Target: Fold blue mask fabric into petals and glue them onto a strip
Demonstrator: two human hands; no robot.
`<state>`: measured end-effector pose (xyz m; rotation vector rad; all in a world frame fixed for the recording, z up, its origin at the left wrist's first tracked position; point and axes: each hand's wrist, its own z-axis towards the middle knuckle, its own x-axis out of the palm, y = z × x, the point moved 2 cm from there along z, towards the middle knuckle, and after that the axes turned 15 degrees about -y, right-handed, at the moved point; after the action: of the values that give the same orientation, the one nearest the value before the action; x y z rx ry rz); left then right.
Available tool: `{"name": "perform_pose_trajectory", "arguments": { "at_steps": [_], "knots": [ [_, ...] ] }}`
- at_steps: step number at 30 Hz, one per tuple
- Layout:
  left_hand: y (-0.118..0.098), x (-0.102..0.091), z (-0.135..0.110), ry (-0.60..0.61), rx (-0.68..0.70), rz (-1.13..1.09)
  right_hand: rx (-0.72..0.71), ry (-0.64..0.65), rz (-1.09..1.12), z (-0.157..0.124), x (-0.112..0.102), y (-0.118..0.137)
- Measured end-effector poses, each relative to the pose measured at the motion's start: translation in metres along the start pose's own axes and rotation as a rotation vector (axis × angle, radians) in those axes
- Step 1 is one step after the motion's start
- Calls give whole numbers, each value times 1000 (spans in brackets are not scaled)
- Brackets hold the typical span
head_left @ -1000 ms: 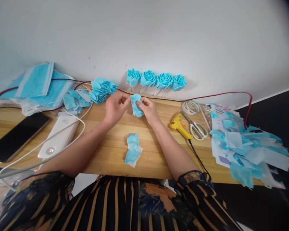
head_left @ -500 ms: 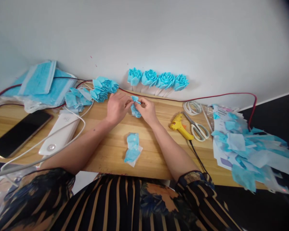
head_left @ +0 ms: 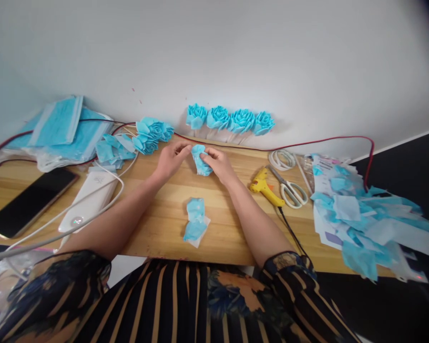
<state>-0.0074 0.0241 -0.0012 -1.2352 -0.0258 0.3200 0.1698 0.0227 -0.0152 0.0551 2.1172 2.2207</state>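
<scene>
Between my hands, above the wooden table, is a ruffled blue fabric petal [head_left: 200,164] of the mask-like material. My right hand [head_left: 219,165] grips its right side between thumb and fingers. At its upper left edge, my left hand [head_left: 172,159] has thumb and forefinger pinched together; whether the edge is caught between them I cannot make out. Closer to my body, loose blue fabric petals [head_left: 195,221] lie overlapping on the tabletop, with a pale piece under them.
Several blue fabric roses [head_left: 219,117] lean on the wall; more flowers [head_left: 152,136] lie left. A yellow glue gun [head_left: 265,186], scissors [head_left: 291,190] and white tape roll [head_left: 282,160] are at right, beside fabric scraps [head_left: 372,219]. Left: masks [head_left: 57,121], phone [head_left: 30,200], white power strip [head_left: 89,197], cables.
My left hand has drawn slightly left and its fingers have come off the middle of the petal. The petal, in my right hand, now shows more of its upper part.
</scene>
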Motion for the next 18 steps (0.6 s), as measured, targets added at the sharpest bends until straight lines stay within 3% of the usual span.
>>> {"name": "perform_pose_trajectory", "arguments": {
  "at_steps": [3, 11, 18],
  "knots": [
    [2, 2, -1, 46, -101, -40, 26, 17, 12, 1, 0, -2],
    [11, -3, 3, -141, -317, -239, 158, 74, 206, 6, -9, -9],
    [16, 0, 4, -132, -407, -341, 78, 81, 156, 8, -10, -11]
  ]
}}
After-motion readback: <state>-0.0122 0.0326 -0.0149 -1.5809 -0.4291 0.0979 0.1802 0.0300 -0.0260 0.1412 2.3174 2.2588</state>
